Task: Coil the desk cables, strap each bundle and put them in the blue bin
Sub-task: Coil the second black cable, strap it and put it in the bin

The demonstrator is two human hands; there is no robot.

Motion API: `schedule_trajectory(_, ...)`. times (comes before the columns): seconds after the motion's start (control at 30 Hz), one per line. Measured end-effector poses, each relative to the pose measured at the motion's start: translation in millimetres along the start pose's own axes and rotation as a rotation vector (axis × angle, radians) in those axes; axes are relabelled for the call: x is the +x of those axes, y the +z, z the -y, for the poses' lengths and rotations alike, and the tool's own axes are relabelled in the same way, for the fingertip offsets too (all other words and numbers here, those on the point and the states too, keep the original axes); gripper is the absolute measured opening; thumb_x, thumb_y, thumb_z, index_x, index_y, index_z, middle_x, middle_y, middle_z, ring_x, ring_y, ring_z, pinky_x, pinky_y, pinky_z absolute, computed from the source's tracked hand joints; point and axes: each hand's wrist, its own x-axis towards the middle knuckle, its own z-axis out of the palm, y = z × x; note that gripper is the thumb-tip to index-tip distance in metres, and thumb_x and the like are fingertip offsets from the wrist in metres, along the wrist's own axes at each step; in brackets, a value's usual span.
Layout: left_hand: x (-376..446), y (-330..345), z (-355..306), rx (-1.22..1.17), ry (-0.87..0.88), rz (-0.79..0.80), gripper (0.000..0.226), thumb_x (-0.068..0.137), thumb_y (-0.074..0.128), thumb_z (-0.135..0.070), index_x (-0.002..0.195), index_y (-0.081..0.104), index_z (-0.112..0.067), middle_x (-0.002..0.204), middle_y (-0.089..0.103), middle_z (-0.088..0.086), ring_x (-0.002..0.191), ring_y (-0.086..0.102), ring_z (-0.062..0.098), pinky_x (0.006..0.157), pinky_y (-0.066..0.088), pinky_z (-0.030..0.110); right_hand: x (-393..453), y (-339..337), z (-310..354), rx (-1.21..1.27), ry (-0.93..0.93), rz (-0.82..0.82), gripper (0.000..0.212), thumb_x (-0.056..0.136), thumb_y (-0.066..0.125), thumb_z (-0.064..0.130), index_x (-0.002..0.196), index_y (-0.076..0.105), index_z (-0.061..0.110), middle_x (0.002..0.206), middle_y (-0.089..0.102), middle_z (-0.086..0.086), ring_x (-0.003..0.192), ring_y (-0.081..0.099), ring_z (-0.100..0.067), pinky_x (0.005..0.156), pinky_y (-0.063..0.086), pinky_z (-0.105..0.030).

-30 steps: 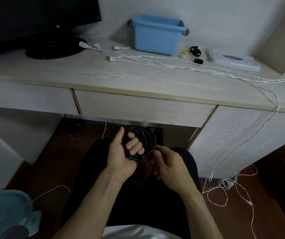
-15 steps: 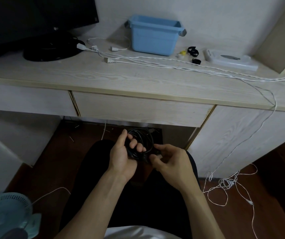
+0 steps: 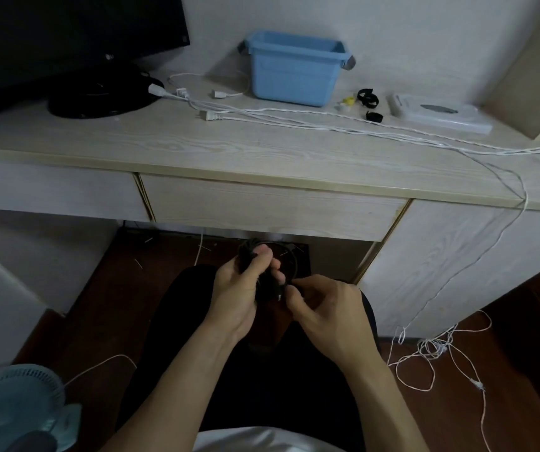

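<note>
Below the desk's front edge, over my lap, my left hand (image 3: 240,293) grips a coil of black cable (image 3: 289,256), its fingers curled through the loops. My right hand (image 3: 325,306) pinches the cable's end by the plug just right of the coil. The blue bin (image 3: 294,76) stands at the back of the desk (image 3: 196,148), open side up. Several white cables (image 3: 327,122) run across the desk top and drop over its right edge to a tangle on the floor (image 3: 431,347). Black straps (image 3: 368,96) lie right of the bin.
A monitor on a round black base (image 3: 98,93) fills the desk's back left. A flat white box (image 3: 438,114) sits at the back right. A light blue fan (image 3: 17,406) stands on the floor at lower left. A closed drawer (image 3: 262,207) is under the desk top.
My left thumb, raised a second ago, has closed over the coil. Both hands have lifted slightly toward the desk, and my right hand has moved in to pinch the cable end.
</note>
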Motion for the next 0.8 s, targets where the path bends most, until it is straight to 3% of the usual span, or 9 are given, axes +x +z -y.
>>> schedule_trajectory(0.17, -3, 1, -7, 0.161, 0.054, -0.052, 0.034, 0.089, 0.063, -0.039, 0.099, 0.067, -0.007, 0.066, 0.064, 0.004, 0.059, 0.061, 0.019, 0.066, 0.052, 0.038, -1, 5, -1, -0.003, -0.172, -0.015, 0.018, 0.093, 0.067, 0.031, 0.086, 0.078, 0.018, 0.07, 0.07, 0.008, 0.061, 0.065, -0.01, 0.053, 0.05, -0.029)
schedule_trajectory(0.3, -1, -2, -7, 0.262, 0.039, -0.111, 0.029, 0.091, 0.064, -0.043, 0.082, 0.07, -0.016, 0.066, 0.065, 0.01, 0.074, 0.067, 0.025, 0.086, 0.053, 0.048, 0, 11, -2, -0.052, -0.271, -0.067, 0.044, 0.095, 0.057, 0.051, 0.074, 0.072, 0.015, 0.062, 0.063, 0.009, 0.055, 0.059, -0.006, 0.048, 0.046, -0.021)
schedule_trajectory(0.37, -8, 4, -5, 0.233, 0.048, -0.044, 0.029, 0.093, 0.063, -0.036, 0.079, 0.066, -0.01, 0.062, 0.062, 0.009, 0.069, 0.066, 0.025, 0.076, 0.056, 0.041, 1, 11, -1, -0.069, -0.284, -0.079, 0.05, 0.093, 0.056, 0.059, 0.063, 0.06, 0.019, 0.056, 0.054, 0.014, 0.048, 0.052, -0.005, 0.046, 0.038, -0.015)
schedule_trajectory(0.43, -15, 11, -1, 0.221, 0.003, 0.052, 0.038, 0.088, 0.061, -0.043, 0.087, 0.064, -0.005, 0.067, 0.063, 0.008, 0.071, 0.065, 0.024, 0.068, 0.056, 0.034, 1, 11, -3, -0.098, -0.282, -0.044, 0.055, 0.089, 0.053, 0.068, 0.058, 0.052, 0.022, 0.052, 0.049, 0.013, 0.045, 0.048, -0.007, 0.045, 0.036, -0.016)
schedule_trajectory(0.53, -18, 14, 7, 0.27, -0.153, 0.178, 0.066, 0.081, 0.048, -0.064, 0.103, 0.067, -0.005, 0.095, 0.067, 0.017, 0.099, 0.067, 0.03, 0.093, 0.052, 0.045, 2, 10, -8, -0.113, -0.179, -0.012, 0.068, 0.083, 0.045, 0.081, 0.057, 0.056, 0.019, 0.048, 0.052, 0.006, 0.045, 0.052, -0.013, 0.044, 0.04, -0.023)
schedule_trajectory(0.63, -16, 9, 8, 0.192, -0.256, 0.284, 0.076, 0.085, 0.038, -0.066, 0.118, 0.064, -0.003, 0.116, 0.07, 0.015, 0.116, 0.064, 0.023, 0.1, 0.048, 0.036, 1, 7, -9, -0.022, -0.02, -0.057, 0.064, 0.086, 0.047, 0.072, 0.052, 0.057, 0.019, 0.043, 0.053, 0.005, 0.04, 0.053, -0.011, 0.04, 0.037, -0.019)
schedule_trajectory(0.7, -17, 6, 5, 0.155, -0.249, 0.428, 0.068, 0.086, 0.051, -0.061, 0.123, 0.061, -0.005, 0.122, 0.069, 0.008, 0.12, 0.061, 0.017, 0.099, 0.047, 0.029, -1, 5, -6, 0.102, 0.1, -0.095, 0.058, 0.088, 0.05, 0.059, 0.046, 0.051, 0.018, 0.038, 0.048, 0.006, 0.033, 0.045, -0.009, 0.039, 0.031, -0.014)
schedule_trajectory(0.8, -16, 1, 3, 0.433, -0.132, 0.568, 0.053, 0.081, 0.078, -0.034, 0.123, 0.059, -0.008, 0.117, 0.071, 0.004, 0.115, 0.064, 0.016, 0.095, 0.051, 0.029, -2, 1, -4, 0.246, 0.243, -0.043, 0.064, 0.087, 0.049, 0.058, 0.057, 0.063, 0.003, 0.044, 0.058, -0.002, 0.037, 0.053, -0.01, 0.041, 0.039, -0.015)
